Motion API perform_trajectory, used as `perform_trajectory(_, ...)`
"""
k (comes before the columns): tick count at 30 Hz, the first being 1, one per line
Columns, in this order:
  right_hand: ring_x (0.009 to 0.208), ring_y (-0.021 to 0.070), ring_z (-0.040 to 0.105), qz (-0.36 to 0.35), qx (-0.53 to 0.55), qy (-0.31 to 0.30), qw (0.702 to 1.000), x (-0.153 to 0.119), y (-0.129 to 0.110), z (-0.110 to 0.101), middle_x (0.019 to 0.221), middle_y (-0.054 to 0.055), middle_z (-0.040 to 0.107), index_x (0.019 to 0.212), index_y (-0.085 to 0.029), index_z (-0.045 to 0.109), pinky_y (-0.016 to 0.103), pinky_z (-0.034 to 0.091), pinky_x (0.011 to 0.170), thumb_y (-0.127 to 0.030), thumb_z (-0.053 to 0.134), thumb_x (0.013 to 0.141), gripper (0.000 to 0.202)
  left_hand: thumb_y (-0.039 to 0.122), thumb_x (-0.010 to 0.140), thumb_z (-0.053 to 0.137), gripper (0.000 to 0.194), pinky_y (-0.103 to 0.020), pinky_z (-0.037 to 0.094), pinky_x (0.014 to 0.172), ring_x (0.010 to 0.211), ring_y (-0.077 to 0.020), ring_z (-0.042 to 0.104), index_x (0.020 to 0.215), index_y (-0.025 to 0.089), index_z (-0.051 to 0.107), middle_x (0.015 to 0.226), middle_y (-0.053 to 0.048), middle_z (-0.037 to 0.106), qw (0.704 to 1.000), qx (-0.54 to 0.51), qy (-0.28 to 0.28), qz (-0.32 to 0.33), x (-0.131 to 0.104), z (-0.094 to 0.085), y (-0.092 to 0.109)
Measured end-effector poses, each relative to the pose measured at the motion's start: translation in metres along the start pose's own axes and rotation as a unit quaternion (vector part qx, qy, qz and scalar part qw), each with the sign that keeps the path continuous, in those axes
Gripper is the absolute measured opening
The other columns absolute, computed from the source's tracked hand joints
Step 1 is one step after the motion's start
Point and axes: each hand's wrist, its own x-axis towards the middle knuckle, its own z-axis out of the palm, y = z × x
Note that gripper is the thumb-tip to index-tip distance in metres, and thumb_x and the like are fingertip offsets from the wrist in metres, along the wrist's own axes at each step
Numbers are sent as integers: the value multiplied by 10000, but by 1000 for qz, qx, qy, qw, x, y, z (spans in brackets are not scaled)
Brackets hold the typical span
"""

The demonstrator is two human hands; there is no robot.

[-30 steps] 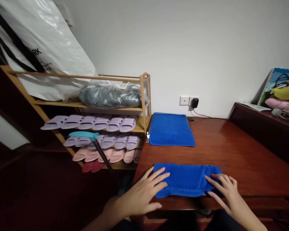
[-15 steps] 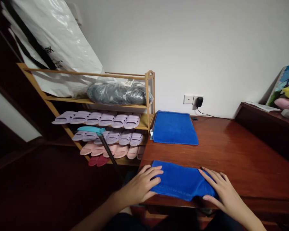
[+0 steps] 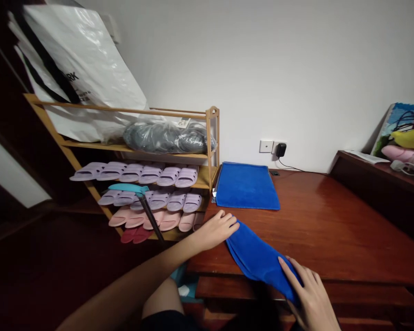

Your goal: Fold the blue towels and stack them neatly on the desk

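A folded blue cloth [image 3: 258,255] slants across the front edge of the wooden desk [image 3: 331,234], its near layers hanging slightly apart. My left hand [image 3: 219,229] grips its far left corner, fingers closed over the fabric. At the near right end, my right hand [image 3: 305,287] has the cloth between its thumb and fingers; the thumb is mostly hidden underneath. Behind them, a second blue cloth [image 3: 248,186] lies flat near the wall, with a small white edge showing at its left side.
Left of the desk stands a wooden shoe rack [image 3: 212,138] with rows of lilac slippers [image 3: 150,174] and pink slippers [image 3: 170,220]. A large white bag [image 3: 89,55] rests on top. A black plug adapter [image 3: 280,150] sits in the wall socket. A raised ledge [image 3: 376,184] bounds the right side.
My left hand has moved up and away with its corner, while my right hand has come nearer and lower. The cloth has turned from lying flat to a slant, partly past the desk edge.
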Motion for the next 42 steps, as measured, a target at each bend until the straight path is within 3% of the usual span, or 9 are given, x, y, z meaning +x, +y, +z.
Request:
perform_trajectory(3,1062,233,568,9,-9,17,1000,4,-15,-3,1478,105,356,1490,-257,240,353,465,842,-219,492,822,715,70,928,434,174,-390,365,875,879,-212,531,960,163,577,913,-69,583,998,43,37,27,35,6,-19)
perform_trajectory(7,1012,245,597,32,-13,52,998,20,-39,6,1446,86,412,1502,-262,197,377,496,812,-273,488,849,715,98,967,361,243,-419,306,992,975,-204,535,1032,174,583,1011,-83,597,998,29,61,2,89,16,-40)
perform_trajectory(14,1083,359,564,97,29,8,995,41,-64,16,1472,174,340,1521,-225,8,503,496,783,-537,467,860,862,71,956,308,356,-443,206,1088,1260,-223,422,1185,185,557,1237,-116,564,995,-5,56,-79,140,40,-40)
perform_trajectory(17,1236,392,451,70,40,-9,997,37,-53,-3,1468,151,360,1518,-268,33,525,481,789,-576,446,858,837,1,894,334,475,-547,211,1057,1377,-281,269,1320,173,456,1441,-163,392,988,-17,45,-146,128,46,-43)
perform_trajectory(20,1279,331,419,37,84,-35,995,49,-36,-27,1463,111,379,1473,-317,243,480,452,885,-524,451,884,659,-40,804,407,639,-600,209,1033,1408,-320,176,1408,157,338,1523,-191,229,971,-47,24,-234,99,42,-40)
perform_trajectory(23,1105,243,553,39,141,-85,986,90,-25,-37,1280,111,541,1233,-263,551,389,444,904,-468,412,921,398,17,801,453,549,-586,239,1034,1373,-313,265,1334,146,432,1494,-182,305,957,-114,-5,-267,66,33,-21)
perform_trajectory(26,902,190,616,61,129,-186,972,148,-25,-24,1025,95,627,998,-191,620,305,462,803,-392,349,950,341,124,898,374,393,-528,310,1025,1325,-264,362,1272,139,493,1435,-155,417,959,-159,-21,-235,43,29,9)
perform_trajectory(31,846,238,656,98,70,-254,960,208,-30,17,957,162,660,980,-97,619,320,460,721,-259,304,935,357,250,940,326,513,-565,251,1065,1407,-265,210,1431,101,314,1506,-166,297,956,-225,-53,-180,31,34,39)
perform_trajectory(42,995,277,609,62,60,-306,948,199,-29,25,1055,207,612,1124,-43,590,343,440,832,-131,471,767,387,400,948,303,651,-567,144,1112,1437,-270,80,1492,74,158,1547,-159,174,950,-248,-91,-167,25,38,36)
